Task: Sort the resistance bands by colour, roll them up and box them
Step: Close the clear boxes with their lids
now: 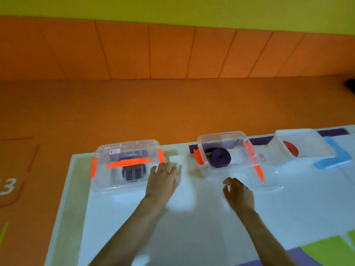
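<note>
My L hand (161, 179), fingers straight, touches lidded box (126, 146) left of open clear box (221, 133) holding purple band roll (220, 158); R hand (238, 192) loosely curled, empty, near its front; risk: I nudge it, roll uncoils.

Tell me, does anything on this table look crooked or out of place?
One thing: the middle clear plastic box holding the rolled purple band is open, and its clear lid with the orange handle seems to lean askew against its right side, while the left clear plastic box is latched shut. Nothing looks spilled or damaged.
</note>
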Motion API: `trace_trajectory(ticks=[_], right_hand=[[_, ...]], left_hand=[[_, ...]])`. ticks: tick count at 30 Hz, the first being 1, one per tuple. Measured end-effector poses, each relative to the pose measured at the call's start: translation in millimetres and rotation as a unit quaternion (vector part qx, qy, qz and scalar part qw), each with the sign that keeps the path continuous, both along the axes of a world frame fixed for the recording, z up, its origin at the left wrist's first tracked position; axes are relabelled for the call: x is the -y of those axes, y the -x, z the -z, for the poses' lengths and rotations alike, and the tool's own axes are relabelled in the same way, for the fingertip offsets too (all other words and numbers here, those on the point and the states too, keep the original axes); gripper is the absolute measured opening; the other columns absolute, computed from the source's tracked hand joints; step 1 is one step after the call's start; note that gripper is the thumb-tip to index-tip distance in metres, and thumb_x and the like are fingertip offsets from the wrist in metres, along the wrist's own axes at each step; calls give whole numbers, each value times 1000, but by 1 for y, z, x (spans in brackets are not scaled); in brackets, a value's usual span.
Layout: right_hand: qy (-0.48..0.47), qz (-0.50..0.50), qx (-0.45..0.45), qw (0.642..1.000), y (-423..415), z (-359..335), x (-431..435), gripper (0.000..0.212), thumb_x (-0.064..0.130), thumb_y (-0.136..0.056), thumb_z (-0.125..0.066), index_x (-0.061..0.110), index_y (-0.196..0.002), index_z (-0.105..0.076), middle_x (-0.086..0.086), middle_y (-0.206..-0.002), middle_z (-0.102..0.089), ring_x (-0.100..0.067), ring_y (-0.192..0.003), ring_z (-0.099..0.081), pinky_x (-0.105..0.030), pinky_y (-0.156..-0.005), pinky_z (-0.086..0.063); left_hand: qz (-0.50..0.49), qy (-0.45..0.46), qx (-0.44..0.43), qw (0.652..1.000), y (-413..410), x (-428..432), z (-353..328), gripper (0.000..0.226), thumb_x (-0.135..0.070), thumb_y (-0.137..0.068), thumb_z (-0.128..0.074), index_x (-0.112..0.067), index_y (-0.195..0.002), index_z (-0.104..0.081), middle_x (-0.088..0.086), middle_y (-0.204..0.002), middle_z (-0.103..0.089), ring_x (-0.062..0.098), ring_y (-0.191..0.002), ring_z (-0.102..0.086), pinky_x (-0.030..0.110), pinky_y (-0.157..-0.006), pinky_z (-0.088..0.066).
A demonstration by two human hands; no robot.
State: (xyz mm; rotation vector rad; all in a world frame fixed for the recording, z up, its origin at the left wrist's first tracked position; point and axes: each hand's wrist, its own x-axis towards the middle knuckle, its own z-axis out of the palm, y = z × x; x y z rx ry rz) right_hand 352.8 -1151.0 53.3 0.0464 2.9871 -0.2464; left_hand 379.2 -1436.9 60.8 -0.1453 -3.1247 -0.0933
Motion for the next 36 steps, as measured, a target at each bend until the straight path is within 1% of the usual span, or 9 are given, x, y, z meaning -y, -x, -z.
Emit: trace_trajectory(ticks=[3, 7, 11, 16, 19, 22, 27, 30, 36], right_hand=[[-6, 24, 20, 999, 10, 14, -52, 20, 24, -100, -59, 26, -115, -71, 3, -116, -73, -26, -100, -72, -35, -83, -55], [0, 26, 48, 999, 42, 36, -119, 21, 26, -102, -58, 25, -119, -70, 2, -118, -72, -27, -105, -72, -37, -86, -56], [33, 26, 90, 995, 81, 57, -175, 29, 24, -102, -59, 23, -130, -66, -4, -131, -68, -29, -115, -69, -42, -94, -56], [82, 44, 132, 987, 129, 87, -222, 49, 18, -98, -61, 20, -147, -51, -7, -145, -54, -34, -128, -56, -45, -98, -52], [82, 49, 124, 988, 145, 106, -235, 52, 19, -99, -61, 17, -150, -47, -7, -148, -53, -35, -130, -53, -48, -98, -52], [64, 63, 127, 988, 161, 122, -238, 52, 21, -101, -59, 10, -150, -45, -18, -149, -48, -41, -133, -49, -53, -99, -54], [75, 122, 141, 980, 189, 123, -234, 50, 18, -96, -66, -3, -137, -49, -27, -128, -59, -46, -115, -63, -50, -92, -54], [61, 113, 163, 978, 194, 118, -237, 49, 24, -89, -74, -1, -128, -57, -21, -120, -67, -40, -109, -68, -42, -90, -55], [90, 124, 172, 973, 173, 105, -254, 44, 21, -80, -77, 2, -117, -63, -18, -112, -70, -41, -106, -70, -43, -88, -57]], left_hand=[[25, -15, 10, 1000, 15, -48, 7, 44, -21, -107, -43, -20, -151, -46, 3, -150, -50, 29, -142, -44, 44, -117, -35], [47, -69, 12, 996, 40, -111, 8, 42, -16, -100, -58, -25, -141, -59, 1, -146, -57, 27, -138, -52, 44, -115, -39], [3, -100, 11, 995, 52, -161, 19, 58, -9, -93, -66, -27, -147, -59, 8, -151, -56, 31, -138, -55, 49, -111, -49], [-95, -93, 78, 988, 53, -202, 44, 72, -10, -100, -59, -31, -164, -36, 14, -171, -31, 35, -154, -37, 45, -124, -35], [-122, -95, 65, 986, 50, -209, 55, 80, -6, -101, -57, -37, -167, -24, 10, -176, -18, 31, -162, -21, 43, -131, -17], [-131, -99, 73, 984, 46, -210, 63, 88, -6, -102, -55, -43, -168, -9, 1, -178, 0, 24, -165, -10, 37, -131, -3], [-173, -163, 70, 969, 54, -217, 56, 72, -11, -103, -57, -37, -165, -31, 0, -178, -10, 22, -164, -18, 40, -132, -11], [-187, -170, 67, 965, 55, -220, 52, 66, -9, -103, -60, -33, -162, -41, 3, -177, -16, 23, -164, -18, 42, -132, -13], [-189, -181, 24, 965, 51, -223, 52, 66, 3, -99, -58, -26, -157, -49, 2, -175, -23, 24, -163, -19, 41, -133, -11]])
